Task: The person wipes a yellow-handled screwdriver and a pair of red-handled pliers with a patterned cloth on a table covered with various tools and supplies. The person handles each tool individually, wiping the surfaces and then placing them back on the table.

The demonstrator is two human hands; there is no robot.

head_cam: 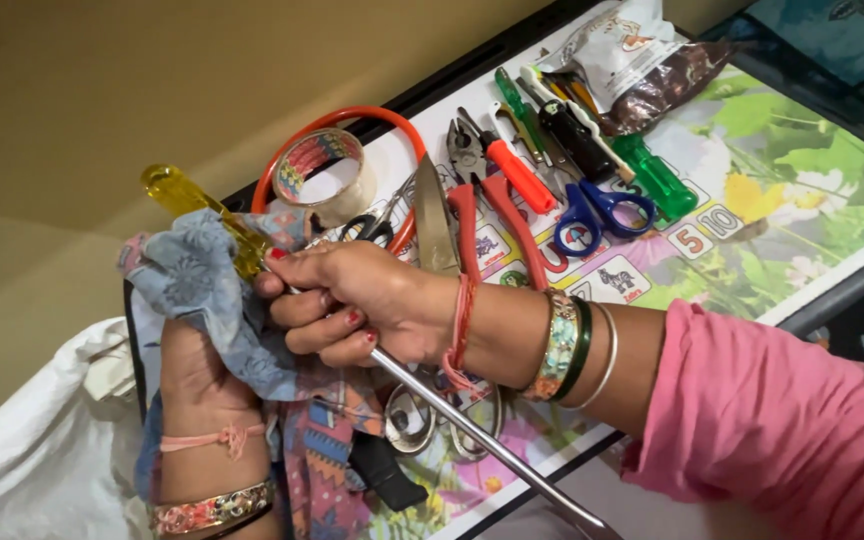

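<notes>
Gripping a yellow-handled screwdriver (252, 250), both hands, patterned cloth (202, 290) between.

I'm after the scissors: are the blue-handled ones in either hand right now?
No: the blue-handled scissors lie on the table mat among other tools, while the right hand grips a yellow-handled screwdriver and the left hand holds a cloth.

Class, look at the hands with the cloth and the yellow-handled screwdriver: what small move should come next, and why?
Probably slide the cloth further down the screwdriver. The left hand bunches the cloth around the yellow handle end, the right hand grips just below it, and the long metal shaft beyond lies bare, so that stretch seems unwiped.
</notes>
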